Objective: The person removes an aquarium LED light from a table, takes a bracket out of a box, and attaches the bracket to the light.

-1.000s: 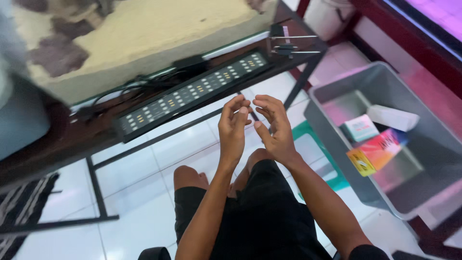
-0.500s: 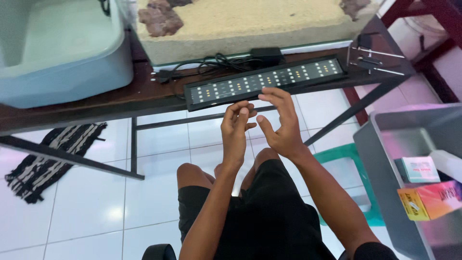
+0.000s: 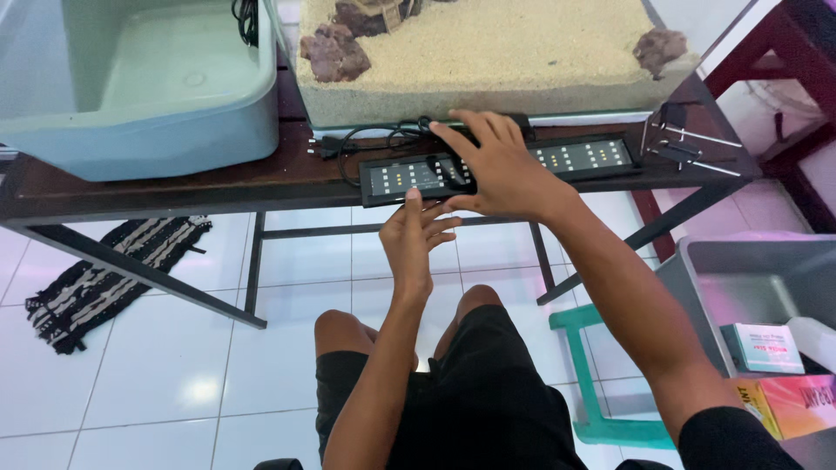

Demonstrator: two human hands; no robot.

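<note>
A long black LED light bar [image 3: 579, 157] lies along the front of a dark wooden table [image 3: 174, 187]. My right hand [image 3: 492, 165] rests flat on the middle of the bar with its fingers spread. Just below the table's front edge, my left hand [image 3: 418, 239] is held with its fingers pointing up and loosely apart. Its fingertips reach the bar's front edge under the right hand. I see nothing held in either hand. A black cable [image 3: 383, 139] coils behind the bar's left end.
Behind the bar stands a glass tank of sand [image 3: 488, 61] with rocks [image 3: 335, 54]. A pale green tub [image 3: 139, 87] sits at the left, metal brackets [image 3: 679, 139] at the table's right end. A grey bin [image 3: 749, 278] with boxes, a green stool [image 3: 583, 365] and a striped rug [image 3: 96, 278] are on the tiled floor.
My hands were together in front of the table edge. The right hand has now moved up onto the light bar, and the left has risen to its front edge. The view has tilted.
</note>
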